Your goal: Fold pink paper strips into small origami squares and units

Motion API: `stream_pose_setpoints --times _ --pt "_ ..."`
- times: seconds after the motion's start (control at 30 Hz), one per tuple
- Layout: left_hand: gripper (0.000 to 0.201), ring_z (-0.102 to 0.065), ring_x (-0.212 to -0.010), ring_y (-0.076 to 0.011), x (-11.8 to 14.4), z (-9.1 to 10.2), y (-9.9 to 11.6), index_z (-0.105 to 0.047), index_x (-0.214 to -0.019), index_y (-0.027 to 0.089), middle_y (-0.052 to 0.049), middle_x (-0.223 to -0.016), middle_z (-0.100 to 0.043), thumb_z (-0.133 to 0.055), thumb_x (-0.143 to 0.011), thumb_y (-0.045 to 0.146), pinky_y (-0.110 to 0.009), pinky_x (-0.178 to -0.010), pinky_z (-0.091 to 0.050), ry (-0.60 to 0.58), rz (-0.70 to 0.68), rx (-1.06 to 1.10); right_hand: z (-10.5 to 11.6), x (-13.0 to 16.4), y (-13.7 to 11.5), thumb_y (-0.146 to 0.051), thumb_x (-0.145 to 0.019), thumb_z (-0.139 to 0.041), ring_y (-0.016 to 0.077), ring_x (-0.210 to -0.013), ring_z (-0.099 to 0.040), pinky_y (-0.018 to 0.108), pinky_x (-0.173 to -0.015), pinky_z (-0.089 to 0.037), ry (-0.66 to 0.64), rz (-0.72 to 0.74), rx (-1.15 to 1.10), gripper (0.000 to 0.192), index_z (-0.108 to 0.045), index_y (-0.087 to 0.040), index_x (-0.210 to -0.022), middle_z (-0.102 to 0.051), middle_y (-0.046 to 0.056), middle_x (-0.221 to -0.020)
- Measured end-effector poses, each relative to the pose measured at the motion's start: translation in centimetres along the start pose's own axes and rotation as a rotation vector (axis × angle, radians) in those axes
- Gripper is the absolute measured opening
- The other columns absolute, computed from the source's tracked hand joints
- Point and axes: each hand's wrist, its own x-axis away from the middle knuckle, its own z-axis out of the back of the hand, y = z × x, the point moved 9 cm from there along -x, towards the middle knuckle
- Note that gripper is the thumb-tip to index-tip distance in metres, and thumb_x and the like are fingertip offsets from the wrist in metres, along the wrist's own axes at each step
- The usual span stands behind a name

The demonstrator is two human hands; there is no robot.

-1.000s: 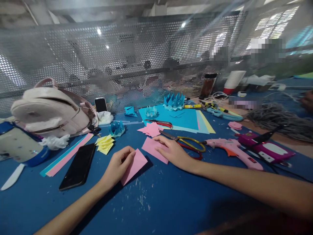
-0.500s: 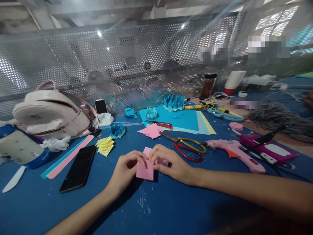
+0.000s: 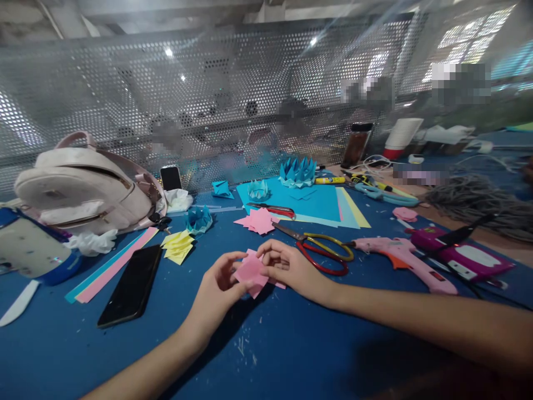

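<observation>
The pink paper sits between the two hands, low in the middle of the head view and just above the blue desk. The left hand comes in from about 7 o'clock and pinches the paper's left and lower edge, thumb on top, fingers curled beneath. The right hand comes in from about 4 o'clock and grips the right edge with its fingertips; both hands are closed on the sheet, neither is free. The paper is small and partly folded, so its long axis is hard to tell; what shows runs roughly from 9 to 3 o'clock, from one hand to the other. A second pink layer shows just under the right hand's fingers, and whether it is part of the same sheet or a separate piece lying on the desk cannot be told.

Neither hand is nearer: each already touches the paper, the left on the side toward the person, the right on the far side.

Around them, the yellow-and-red scissors lie at about 2 o'clock from the paper, near the right hand but apart from it. A pink glue gun lies further out at 3 o'clock. A folded pink star lies at 12 o'clock, and a black phone lies face down at 9 o'clock, well apart from the left hand.
</observation>
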Motion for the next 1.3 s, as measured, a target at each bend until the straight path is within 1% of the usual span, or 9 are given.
stream_pose_setpoints --times 0.1,0.2,0.4,0.6,0.7,0.83,0.97,1.13,1.3 --pt "0.049 -0.057 -0.06 -0.0102 0.1 0.6 -1.1 -0.062 -0.103 0.015 0.005 -0.064 -0.06 -0.084 -0.064 0.034 -0.02 -0.062 -0.046 0.075 0.083 0.041 -0.2 0.1 0.0 -0.036 -0.08 -0.073 0.0111 -0.073 -0.054 0.022 -0.067 -0.044 -0.012 -0.022 0.013 0.033 -0.055 -0.017 -0.099 -0.053 -0.002 -0.081" --pt "0.047 -0.057 -0.056 -0.0096 0.1 1.2 -1.2 -0.063 -0.101 0.014 0.006 -0.056 -0.059 -0.085 -0.063 0.032 -0.019 -0.06 -0.044 0.123 0.071 0.044 -0.5 0.2 -0.2 -0.034 -0.08 -0.073 0.0106 -0.075 -0.054 0.022 -0.069 -0.045 -0.032 -0.037 0.005 0.031 -0.056 -0.017 -0.099 -0.056 0.0 -0.087" --pt "0.046 -0.058 -0.055 -0.0093 -0.1 1.0 -1.2 -0.066 -0.098 0.013 0.004 -0.057 -0.063 -0.087 -0.06 0.027 -0.018 -0.058 -0.045 0.099 0.054 0.048 -0.4 0.2 -0.2 -0.034 -0.078 -0.075 0.0119 -0.077 -0.057 0.022 -0.068 -0.046 -0.029 -0.024 0.03 0.032 -0.057 -0.019 -0.1 -0.058 -0.001 -0.085" --pt "0.032 -0.059 -0.06 -0.0103 0.1 1.0 -1.2 -0.073 -0.073 0.011 -0.002 -0.065 -0.07 -0.091 -0.052 0.026 -0.018 -0.061 -0.047 0.146 0.105 0.073 -0.3 0.0 0.4 -0.034 -0.077 -0.076 0.0107 -0.07 -0.057 0.021 -0.064 -0.045 -0.025 -0.031 -0.024 0.033 -0.056 -0.019 -0.099 -0.061 -0.001 -0.082" --pt "0.029 -0.059 -0.059 -0.0102 0.3 1.3 -1.2 -0.075 -0.071 0.011 -0.003 -0.064 -0.07 -0.09 -0.052 0.027 -0.017 -0.06 -0.045 0.175 0.117 0.07 -0.2 0.0 0.9 -0.036 -0.074 -0.079 0.0101 -0.065 -0.055 0.021 -0.059 -0.043 -0.01 -0.062 -0.043 0.037 -0.057 -0.019 -0.098 -0.059 -0.002 -0.077" --pt "0.029 -0.057 -0.057 -0.0095 0.3 1.5 -1.4 -0.076 -0.071 0.011 -0.003 -0.063 -0.07 -0.09 -0.052 0.028 -0.017 -0.057 -0.044 0.192 0.125 0.073 0.2 0.0 1.1 -0.038 -0.065 -0.084 0.0094 -0.058 -0.052 0.021 -0.051 -0.04 0.029 -0.102 -0.057 0.04 -0.059 -0.017 -0.086 -0.056 -0.003 -0.071" --pt "0.028 -0.06 -0.058 -0.0109 0.3 1.5 -1.6 -0.077 -0.072 0.012 -0.005 -0.065 -0.072 -0.088 -0.055 0.031 -0.018 -0.058 -0.045 0.192 0.13 0.065 0.1 0.0 1.0 -0.038 -0.065 -0.084 0.0077 -0.051 -0.048 0.02 -0.049 -0.037 0.018 -0.108 -0.054 0.035 -0.06 -0.015 -0.078 -0.057 -0.004 -0.064" --pt "0.019 -0.063 -0.06 -0.0133 0.1 1.7 -0.9 -0.077 -0.069 0.014 -0.006 -0.065 -0.074 -0.084 -0.06 0.029 -0.021 -0.06 -0.047 0.183 0.047 -0.045 0.5 -0.1 1.2 -0.04 -0.062 -0.085 0.0073 -0.045 -0.044 0.021 -0.045 -0.033 0.064 -0.105 -0.053 0.036 -0.061 -0.014 -0.066 -0.055 -0.004 -0.052" --pt "0.015 -0.064 -0.06 -0.0153 -0.6 2.1 -0.1 -0.078 -0.07 0.015 -0.007 -0.067 -0.075 -0.079 -0.065 0.029 -0.023 -0.059 -0.047 0.188 -0.07 -0.169 1.1 -0.4 1.2 -0.042 -0.064 -0.084 0.0095 -0.05 -0.049 0.022 -0.049 -0.038 0.115 -0.077 -0.012 0.034 -0.065 -0.013 -0.066 -0.058 -0.001 -0.055"
